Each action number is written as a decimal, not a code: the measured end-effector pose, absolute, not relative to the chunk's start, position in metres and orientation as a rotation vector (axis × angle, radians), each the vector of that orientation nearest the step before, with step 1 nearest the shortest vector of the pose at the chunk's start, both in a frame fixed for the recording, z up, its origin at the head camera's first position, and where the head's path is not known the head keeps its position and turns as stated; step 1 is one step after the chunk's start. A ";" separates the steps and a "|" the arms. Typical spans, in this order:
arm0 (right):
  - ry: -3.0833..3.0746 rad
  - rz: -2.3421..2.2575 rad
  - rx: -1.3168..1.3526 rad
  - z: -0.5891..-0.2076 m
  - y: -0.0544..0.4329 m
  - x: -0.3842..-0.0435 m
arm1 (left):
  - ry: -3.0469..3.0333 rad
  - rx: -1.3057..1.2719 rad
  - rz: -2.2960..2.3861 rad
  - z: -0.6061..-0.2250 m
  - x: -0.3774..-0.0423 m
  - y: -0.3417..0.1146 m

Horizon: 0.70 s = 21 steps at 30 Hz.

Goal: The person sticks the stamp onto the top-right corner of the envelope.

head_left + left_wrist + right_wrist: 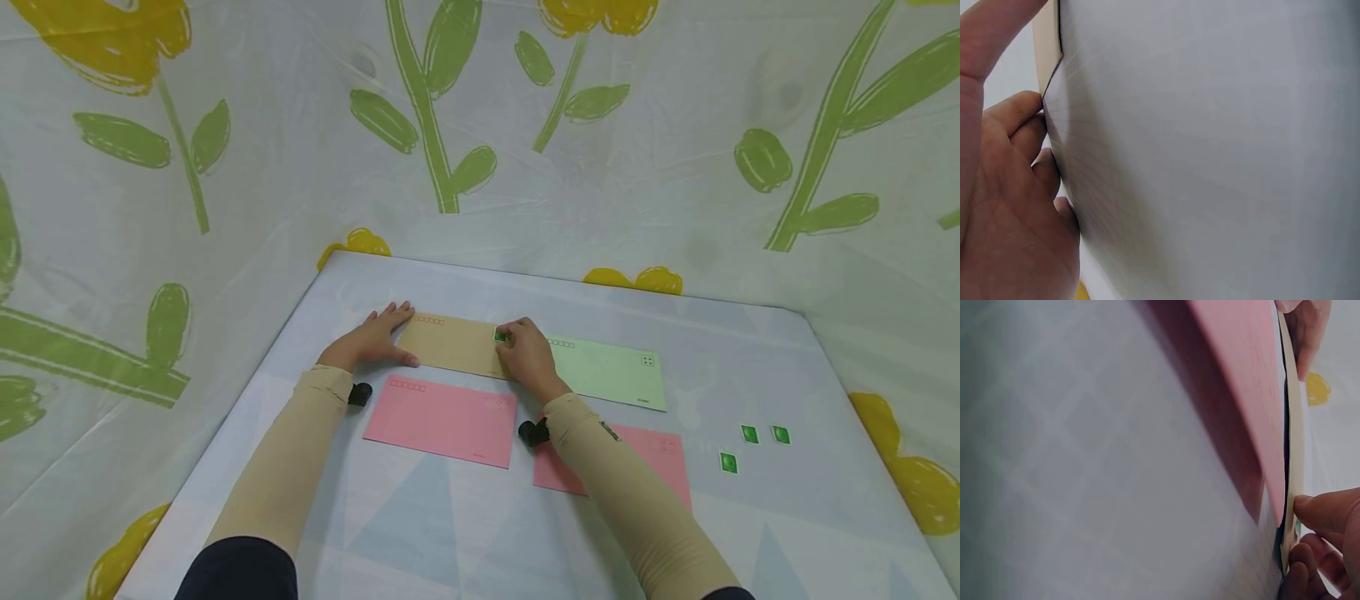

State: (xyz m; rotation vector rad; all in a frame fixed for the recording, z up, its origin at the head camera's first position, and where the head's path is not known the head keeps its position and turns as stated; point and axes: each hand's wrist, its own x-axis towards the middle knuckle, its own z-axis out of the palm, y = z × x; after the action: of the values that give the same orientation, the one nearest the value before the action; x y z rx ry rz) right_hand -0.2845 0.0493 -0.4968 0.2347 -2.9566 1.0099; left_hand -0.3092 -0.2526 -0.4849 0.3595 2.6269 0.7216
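A tan envelope [450, 346] lies at the back of the table. My left hand [372, 340] rests at its left end, fingers spread, with the thumb along the lower edge; the left wrist view shows the palm side of this hand [1016, 194]. At the envelope's upper right corner my right hand [531, 354] pinches a small green stamp [499, 334] with thumb and curled fingers. The right wrist view shows the thumb of the right hand [1329, 540] against the tan envelope [1293, 450], and the fingers hide most of the stamp.
Right of the tan envelope lies a light green envelope [607, 371]. Nearer are a pink envelope [442, 421] and another pink envelope [660, 458], partly under my right forearm. Three loose green stamps [749, 433] lie at the table's right. A flower-printed curtain [285, 125] hangs behind.
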 end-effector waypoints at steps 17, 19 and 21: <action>-2.931 1.058 0.223 -0.496 0.050 -0.284 | 2.622 0.347 0.735 -0.479 -0.305 -0.250; -2.933 1.052 0.233 -0.496 0.051 -0.284 | 2.621 0.345 0.742 -0.479 -0.304 -0.250; -2.939 1.049 0.238 -0.496 0.051 -0.283 | 2.616 0.348 0.756 -0.480 -0.304 -0.250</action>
State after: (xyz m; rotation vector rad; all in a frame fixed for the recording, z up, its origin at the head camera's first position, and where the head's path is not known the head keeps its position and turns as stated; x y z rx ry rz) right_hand -0.2831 0.0511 -0.4965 0.2383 -2.9393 1.0488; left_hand -0.3041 -0.2503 -0.4798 0.3484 2.6161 0.7559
